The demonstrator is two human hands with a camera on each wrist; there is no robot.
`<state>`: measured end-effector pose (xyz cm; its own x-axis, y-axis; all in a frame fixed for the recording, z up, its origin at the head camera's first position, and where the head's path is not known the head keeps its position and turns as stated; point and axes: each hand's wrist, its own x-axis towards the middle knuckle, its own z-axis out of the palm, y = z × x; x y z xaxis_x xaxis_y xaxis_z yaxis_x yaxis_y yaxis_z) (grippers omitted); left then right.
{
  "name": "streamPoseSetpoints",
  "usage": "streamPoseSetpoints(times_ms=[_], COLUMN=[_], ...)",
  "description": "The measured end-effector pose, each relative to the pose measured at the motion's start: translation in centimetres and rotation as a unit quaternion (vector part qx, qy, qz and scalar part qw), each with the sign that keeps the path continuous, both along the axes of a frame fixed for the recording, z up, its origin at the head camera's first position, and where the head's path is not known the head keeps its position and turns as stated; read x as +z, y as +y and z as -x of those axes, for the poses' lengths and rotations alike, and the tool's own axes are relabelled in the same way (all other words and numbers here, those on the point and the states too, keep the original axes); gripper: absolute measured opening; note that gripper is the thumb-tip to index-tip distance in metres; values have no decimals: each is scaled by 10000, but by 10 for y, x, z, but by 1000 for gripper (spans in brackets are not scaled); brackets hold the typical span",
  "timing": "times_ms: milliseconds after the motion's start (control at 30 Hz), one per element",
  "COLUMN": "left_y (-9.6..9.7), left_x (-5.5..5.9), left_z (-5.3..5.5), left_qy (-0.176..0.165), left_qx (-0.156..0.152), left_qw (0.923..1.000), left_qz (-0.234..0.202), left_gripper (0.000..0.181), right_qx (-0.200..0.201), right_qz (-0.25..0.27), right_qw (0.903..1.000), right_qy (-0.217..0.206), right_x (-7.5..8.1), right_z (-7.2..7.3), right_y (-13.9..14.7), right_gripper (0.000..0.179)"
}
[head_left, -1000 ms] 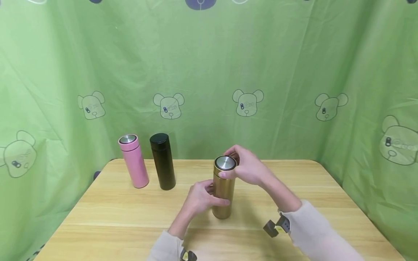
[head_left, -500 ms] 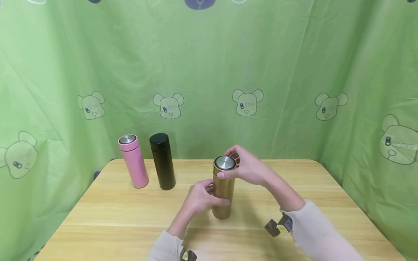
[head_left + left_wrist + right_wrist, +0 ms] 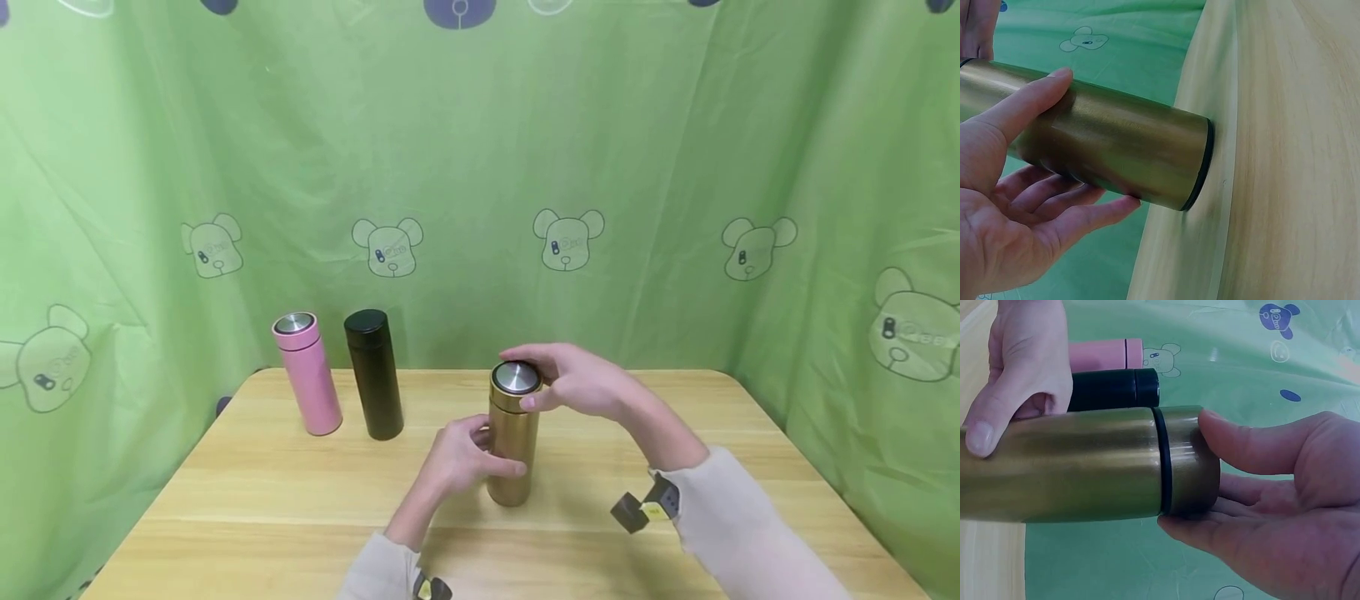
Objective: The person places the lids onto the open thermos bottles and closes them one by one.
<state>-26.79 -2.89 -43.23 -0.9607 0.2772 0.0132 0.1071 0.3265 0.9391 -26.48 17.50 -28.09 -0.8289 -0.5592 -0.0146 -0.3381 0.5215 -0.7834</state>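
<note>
A gold thermos bottle [image 3: 513, 446] stands upright on the wooden table, right of centre. My left hand [image 3: 459, 460] grips its body from the left, thumb across the front and fingers round behind, as the left wrist view also shows. Up at the top, my right hand [image 3: 577, 379] holds the gold lid [image 3: 1192, 461] between thumb and fingers. The lid sits on the bottle with a dark ring at the seam, and a silver disc [image 3: 517, 377] is set into its top.
A pink thermos [image 3: 311, 379] and a black thermos [image 3: 375, 379] stand side by side at the back left of the table [image 3: 247, 500]. Behind the table hangs a green curtain [image 3: 465, 150] printed with bear heads.
My right hand has turned on the lid: its thumb has moved right along the front and its fingers reach further over the back. The left hand keeps its place on the body.
</note>
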Motion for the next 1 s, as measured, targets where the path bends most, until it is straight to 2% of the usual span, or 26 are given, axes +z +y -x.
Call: streamPoseSetpoints(times_ms=[300, 533, 700, 833, 1000], left_y=[1, 1, 1, 1, 1], left_x=[-1, -2, -2, -3, -3], left_z=[1, 1, 0, 1, 2], left_qy=[74, 159, 242, 257, 241], left_qx=[46, 32, 21, 13, 0], left_qw=[9999, 9998, 9997, 9997, 9997], left_qz=[-56, -95, -51, -14, 18], left_gripper=[69, 65, 63, 63, 63], right_qx=[-314, -1114, -1579, -1652, -1387], right_qz=[-259, -235, -255, -274, -223], right_qw=[9986, 9912, 9844, 9830, 9879], right_qy=[349, 672, 736, 748, 652], right_x=[-1, -8, -12, -13, -12], right_z=[-1, -1, -4, -5, -4], right_y=[-5, -13, -17, -16, -13], right_gripper=[64, 64, 69, 72, 73])
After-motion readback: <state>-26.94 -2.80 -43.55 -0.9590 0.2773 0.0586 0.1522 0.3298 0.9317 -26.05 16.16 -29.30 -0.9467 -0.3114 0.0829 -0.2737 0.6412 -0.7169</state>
